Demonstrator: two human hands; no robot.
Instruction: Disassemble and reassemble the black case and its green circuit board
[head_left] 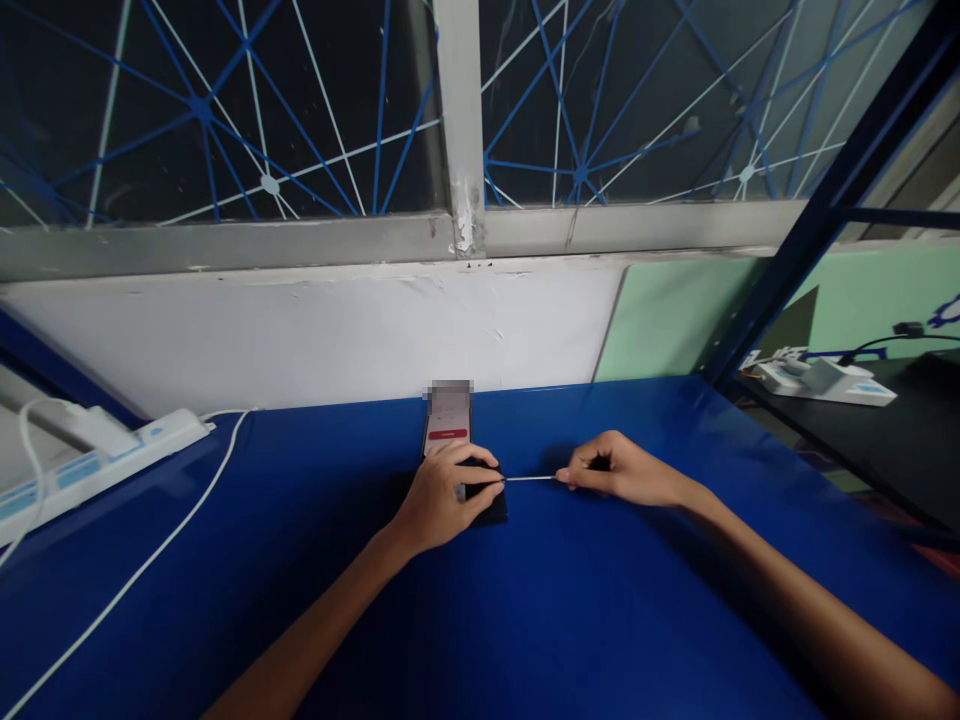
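Note:
A thin, straight, pale rod or taut cord [530, 479] runs level between my two hands; its exact kind is too small to make out. My left hand [444, 492] has thumb and forefinger pinched at its left end, where a small dark tip shows. My right hand [619, 468] pinches the right end, its other fingers curled in. Behind and partly under my left hand, a phone [448, 412] leans upright with its screen lit. The phone's black stand or base [492, 512] rests on the blue table [525, 620], partly covered by that hand.
A white power strip [161, 432] with a plug lies at the left, its white cable [150, 560] trailing across the table. Blue metal posts [802, 240] rise at the sides. Another power strip [832, 380] sits on a dark desk [862, 440] at right. A wall and window stand behind.

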